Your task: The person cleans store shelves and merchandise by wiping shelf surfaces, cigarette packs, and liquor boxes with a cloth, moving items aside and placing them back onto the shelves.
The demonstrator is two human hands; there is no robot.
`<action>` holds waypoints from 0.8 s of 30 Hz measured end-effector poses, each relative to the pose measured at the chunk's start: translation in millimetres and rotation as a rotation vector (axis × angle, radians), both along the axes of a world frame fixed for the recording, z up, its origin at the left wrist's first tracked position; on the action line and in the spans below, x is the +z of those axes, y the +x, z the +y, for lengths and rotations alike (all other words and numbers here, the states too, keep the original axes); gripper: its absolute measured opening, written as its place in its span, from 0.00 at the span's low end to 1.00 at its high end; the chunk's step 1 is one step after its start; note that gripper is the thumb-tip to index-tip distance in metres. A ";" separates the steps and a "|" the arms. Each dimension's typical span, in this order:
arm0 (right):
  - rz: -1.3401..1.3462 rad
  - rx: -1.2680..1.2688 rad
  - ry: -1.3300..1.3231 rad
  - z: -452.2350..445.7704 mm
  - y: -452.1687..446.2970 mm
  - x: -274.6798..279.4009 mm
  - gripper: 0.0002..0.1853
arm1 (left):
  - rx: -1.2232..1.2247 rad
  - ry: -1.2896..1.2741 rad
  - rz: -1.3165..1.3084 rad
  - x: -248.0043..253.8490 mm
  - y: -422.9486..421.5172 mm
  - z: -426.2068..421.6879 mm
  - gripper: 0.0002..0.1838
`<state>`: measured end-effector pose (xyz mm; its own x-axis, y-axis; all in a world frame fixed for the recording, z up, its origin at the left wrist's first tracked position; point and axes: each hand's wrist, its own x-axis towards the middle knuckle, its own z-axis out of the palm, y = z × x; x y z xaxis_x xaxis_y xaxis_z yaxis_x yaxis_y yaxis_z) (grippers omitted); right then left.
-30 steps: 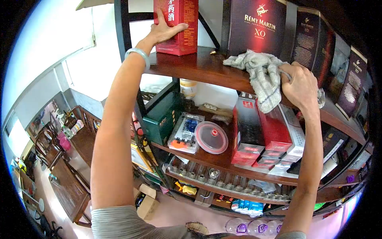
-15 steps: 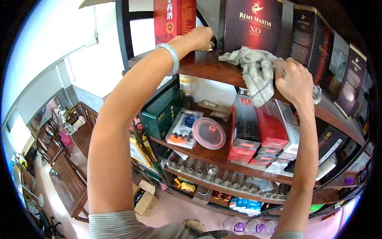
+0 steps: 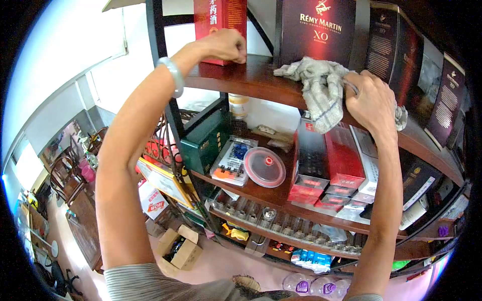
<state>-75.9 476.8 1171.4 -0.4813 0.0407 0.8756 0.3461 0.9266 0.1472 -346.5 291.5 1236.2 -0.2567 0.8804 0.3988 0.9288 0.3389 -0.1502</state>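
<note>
My left hand (image 3: 228,46), fingers curled together, is over the upper shelf (image 3: 251,83), in front of the lower part of a red box (image 3: 208,22). Whatever it may hold is hidden or too small to name. Farther right, my right hand (image 3: 371,100) grips a grey checked cloth (image 3: 324,93) at the shelf's front edge. Part of the cloth lies on the shelf and part hangs down over the edge. Behind the cloth stands a large dark Rémy Martin box (image 3: 317,32).
More dark boxes (image 3: 384,47) stand at the right. The shelf below holds a green box (image 3: 203,145), a round clear lid (image 3: 264,167) and red and black boxes (image 3: 344,160). An open cardboard box (image 3: 183,251) is on the floor, near wooden furniture (image 3: 83,228).
My left hand has left the upper face of the red box, closed near the shelf's middle, then moved back left. My right hand and the cloth have hardly moved.
</note>
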 end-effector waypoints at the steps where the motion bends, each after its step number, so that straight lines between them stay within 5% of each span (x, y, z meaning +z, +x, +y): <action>1: 0.014 0.006 0.011 -0.3 -0.2 -0.5 0.09 | 0.026 -0.015 -0.089 3.1 2.2 -16.5 0.09; 6: 0.036 0.022 0.046 0.5 -0.3 -2.4 0.08 | 0.274 0.000 -0.092 -6.9 -5.0 -61.8 0.09; 24: 0.051 0.045 0.026 5.2 0.9 -2.3 0.08 | 0.251 0.229 -0.056 -26.7 -5.7 -86.1 0.28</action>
<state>-75.1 482.1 1169.2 -0.4368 -0.0028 0.8995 0.3118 0.9375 0.1543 -352.2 205.4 1209.5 -0.4813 0.6764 0.5576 0.8168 0.5768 0.0053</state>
